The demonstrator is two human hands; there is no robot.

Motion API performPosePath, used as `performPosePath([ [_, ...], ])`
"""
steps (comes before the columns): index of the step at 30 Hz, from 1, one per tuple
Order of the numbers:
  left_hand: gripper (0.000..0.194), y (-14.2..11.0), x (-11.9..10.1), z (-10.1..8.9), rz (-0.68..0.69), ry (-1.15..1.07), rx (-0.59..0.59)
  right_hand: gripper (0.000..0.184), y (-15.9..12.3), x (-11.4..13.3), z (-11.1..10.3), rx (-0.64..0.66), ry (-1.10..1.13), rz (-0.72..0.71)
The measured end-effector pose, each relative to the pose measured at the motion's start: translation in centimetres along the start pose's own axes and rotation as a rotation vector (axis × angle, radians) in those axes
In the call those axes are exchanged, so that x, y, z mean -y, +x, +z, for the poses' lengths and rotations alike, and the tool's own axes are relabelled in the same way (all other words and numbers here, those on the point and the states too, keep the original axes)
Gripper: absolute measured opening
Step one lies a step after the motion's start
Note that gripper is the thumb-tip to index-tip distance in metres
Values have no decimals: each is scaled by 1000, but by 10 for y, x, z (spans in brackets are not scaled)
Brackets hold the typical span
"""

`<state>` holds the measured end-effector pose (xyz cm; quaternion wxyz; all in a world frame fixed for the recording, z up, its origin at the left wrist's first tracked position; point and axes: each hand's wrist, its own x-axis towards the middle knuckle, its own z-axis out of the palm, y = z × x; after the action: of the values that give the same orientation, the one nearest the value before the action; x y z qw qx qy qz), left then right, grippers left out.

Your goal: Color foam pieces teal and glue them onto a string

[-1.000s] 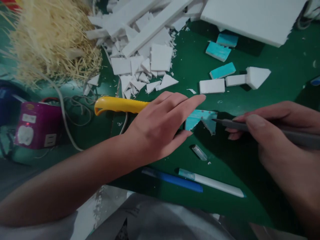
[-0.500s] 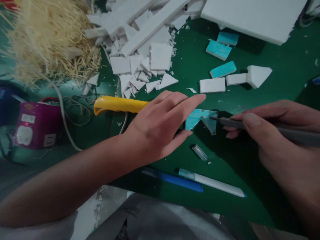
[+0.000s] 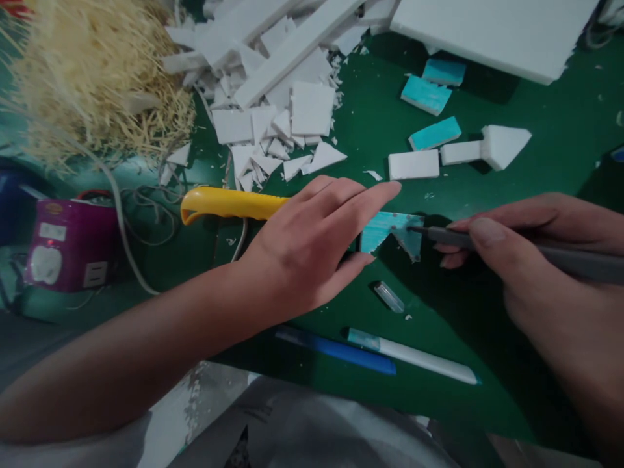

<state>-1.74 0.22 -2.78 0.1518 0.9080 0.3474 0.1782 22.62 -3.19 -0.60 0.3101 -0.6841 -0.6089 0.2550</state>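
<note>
My left hand (image 3: 312,244) lies over a flat turquoise piece (image 3: 377,231) with a notched lower edge, thumb at its near side and fingers at its far side, holding it on the table. A yellow handle (image 3: 234,203) runs under the same hand; what it joins is hidden. In my right hand (image 3: 526,253) is a slim grey pen-like tool (image 3: 458,239), gripped between thumb and fingers. Its thin dark tip touches the right part of the turquoise piece, where small dark dots show. A short clear cap (image 3: 389,297) lies just below.
White foam scraps (image 3: 277,130) pile up beyond my left hand. Turquoise-topped blocks (image 3: 435,134) and a white foam arrow shape (image 3: 504,146) lie farther off. Blue (image 3: 341,351) and white (image 3: 419,357) markers sit near the edge. Straw (image 3: 112,78) and a purple socket box (image 3: 71,244) with cables stand left.
My right hand has slid very slightly left, and the tool's tip with it. My left hand keeps its place on the turquoise piece.
</note>
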Motion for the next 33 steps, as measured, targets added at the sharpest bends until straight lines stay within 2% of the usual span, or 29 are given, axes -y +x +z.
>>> performPosePath([
  [2, 49, 0, 0, 0, -5, -2, 7, 14, 0, -2, 1, 2, 21, -35],
  [3, 49, 0, 0, 0, -11, -3, 11, 14, 1, -4, 1, 6, 100, -86],
  [5, 49, 0, 0, 0, -14, 1, 11, 13, 1, -5, 3, 0, 160, -62],
  [10, 49, -1, 0, 0, -17, 14, 18, 13, -2, 2, 0, -9, 68, 115],
  [13, 50, -1, 0, 0, -6, 13, 7, 14, -7, 3, -5, 18, 147, -27],
  [15, 51, 0, 0, 0, 2, 11, 2, 13, -8, 2, -7, 42, 99, 80],
  [17, 51, 0, 0, 0, 10, 6, -8, 13, -8, -2, -8, 47, 91, 96],
  [18, 50, 0, 0, 0, 10, 5, -11, 14, -7, -5, -8, 70, 86, 82],
  [19, 50, 0, 0, 0, 9, 3, -13, 17, -6, -8, -7, 27, 122, -50],
  [20, 49, 1, -1, 0, 4, 3, -10, 18, -5, -12, -6, 36, 113, -77],
  [24, 50, 1, -1, -1, -11, 8, 7, 15, -3, -19, -3, 34, 126, -89],
  [26, 50, 1, -1, -1, -12, 12, 7, 15, -4, -15, -4, 36, 137, -74],
  [30, 51, 1, 0, 0, 0, 13, -6, 14, -7, -2, -8, 74, 89, 49],
  [33, 51, 0, 0, 0, 4, 9, -10, 19, -7, 1, -9, 80, 97, -4],
])
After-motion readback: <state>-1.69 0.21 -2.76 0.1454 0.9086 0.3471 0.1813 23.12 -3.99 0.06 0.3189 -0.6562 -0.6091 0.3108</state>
